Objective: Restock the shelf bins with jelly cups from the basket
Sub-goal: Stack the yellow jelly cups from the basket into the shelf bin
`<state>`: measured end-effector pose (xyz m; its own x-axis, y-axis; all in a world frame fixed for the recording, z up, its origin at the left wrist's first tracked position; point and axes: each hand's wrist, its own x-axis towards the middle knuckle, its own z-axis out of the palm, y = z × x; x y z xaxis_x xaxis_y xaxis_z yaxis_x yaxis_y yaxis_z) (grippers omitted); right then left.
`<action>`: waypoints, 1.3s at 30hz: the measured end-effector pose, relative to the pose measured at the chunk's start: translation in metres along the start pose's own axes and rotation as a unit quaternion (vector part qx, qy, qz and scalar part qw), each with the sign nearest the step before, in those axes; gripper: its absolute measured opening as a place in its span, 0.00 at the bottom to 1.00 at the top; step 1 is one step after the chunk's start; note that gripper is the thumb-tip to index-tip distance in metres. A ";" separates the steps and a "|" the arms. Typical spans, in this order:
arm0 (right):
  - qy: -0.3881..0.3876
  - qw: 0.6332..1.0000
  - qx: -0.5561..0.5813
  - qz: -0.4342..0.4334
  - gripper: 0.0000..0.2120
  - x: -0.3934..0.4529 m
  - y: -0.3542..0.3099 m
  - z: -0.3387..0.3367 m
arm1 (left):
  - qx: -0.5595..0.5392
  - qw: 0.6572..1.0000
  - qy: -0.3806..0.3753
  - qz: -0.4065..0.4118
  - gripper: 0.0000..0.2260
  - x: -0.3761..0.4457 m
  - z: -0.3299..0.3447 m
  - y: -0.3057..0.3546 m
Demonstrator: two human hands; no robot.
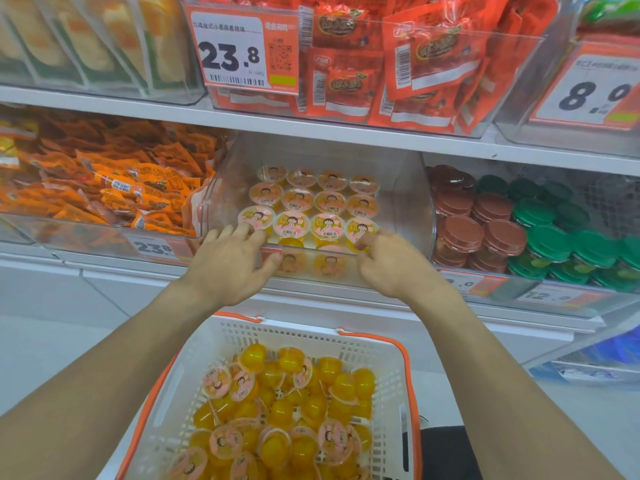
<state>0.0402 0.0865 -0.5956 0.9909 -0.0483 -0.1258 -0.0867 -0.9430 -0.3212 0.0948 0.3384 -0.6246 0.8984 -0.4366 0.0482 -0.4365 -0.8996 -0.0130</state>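
Orange snack packets point(114, 188) in bin far left. Left hand point(230, 263) gripping front lip of clear shelf bin point(398, 188), thumb outside, fingers over. Jelly cups point(308, 206) in rows inside bin; more loose in white basket point(301, 341) below. Right hand point(388, 261) w/ fingers curled on rightmost front cup.

Bright, even store light; wide-angle view.
Edges bow and soften at 9 and 3 o'clock; faint glare on the clear bin point(408, 188), possibly from overhead.
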 end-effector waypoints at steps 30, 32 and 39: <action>-0.050 0.996 0.057 0.048 0.15 0.002 0.006 -0.019 | -0.193 0.962 -0.175 0.086 0.04 0.092 -0.026 0.079; -0.061 0.996 0.038 0.052 0.12 0.002 0.005 -0.019 | -0.167 0.965 -0.170 0.108 0.03 0.099 -0.027 0.078; -0.055 0.995 0.069 0.040 0.14 -0.003 0.004 -0.023 | -0.131 0.971 -0.129 0.154 0.06 0.098 -0.030 0.073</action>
<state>0.0394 0.0750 -0.5748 0.9636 -0.0784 -0.2557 -0.1863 -0.8827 -0.4313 0.1494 0.2300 -0.5910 0.6912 -0.7022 -0.1707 -0.6529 -0.7081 0.2687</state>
